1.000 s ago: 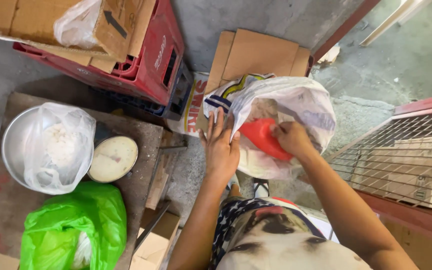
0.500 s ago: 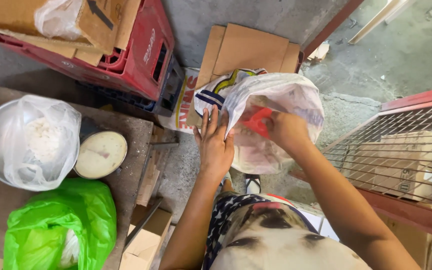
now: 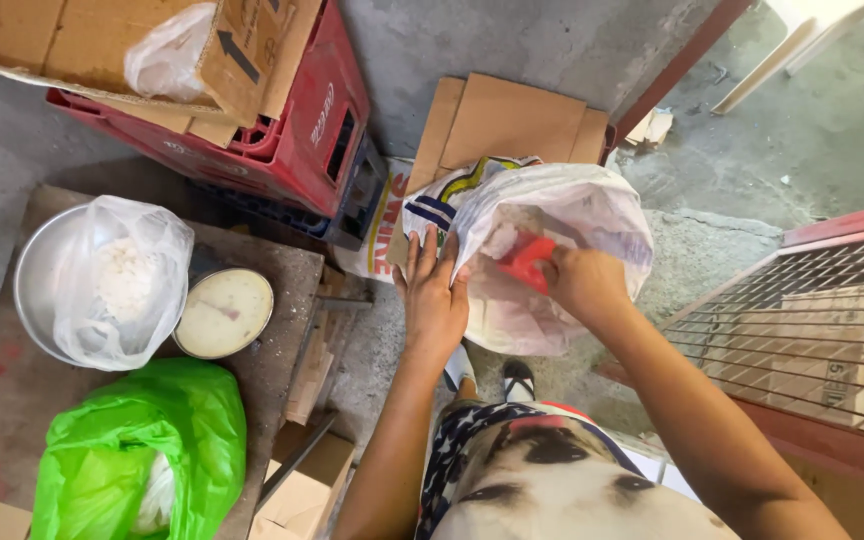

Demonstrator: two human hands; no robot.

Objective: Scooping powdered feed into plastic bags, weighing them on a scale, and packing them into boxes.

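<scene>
**Both hands at the white sack, red scoop inside its mouth**

I logged the left hand [image 3: 434, 300] reaching forward with the forearm nearly straight out from the body, palm down, fingers spread and extended. The fingertips pressed on the near left edge of the white sack [image 3: 592, 215], pinning the rim back; the hand was flat rather than clenched, gripping nothing.

The right hand [image 3: 580, 282] came in from the right, elbow bent, forearm running diagonally up from the lower right corner. I noted the wrist bent inward and the fingers closed around the red scoop [image 3: 526, 258], which sat inside the open mouth of the sack, partly veiled by the sack's translucent material. What the scoop carried I could not tell.

The sack stood on the concrete floor just ahead of my feet, with flattened cardboard [image 3: 512, 120] behind it.

To the left, on a low wooden table [image 3: 282, 290], I recorded a metal bowl [image 3: 32, 300] lined with a clear plastic bag [image 3: 122, 275] of white contents, a round dial scale [image 3: 224, 312] touching its right side, and a green plastic bag [image 3: 137, 460] nearer me. A red crate [image 3: 302, 130] stood beyond the table, carrying an open cardboard box [image 3: 72, 45].
</scene>
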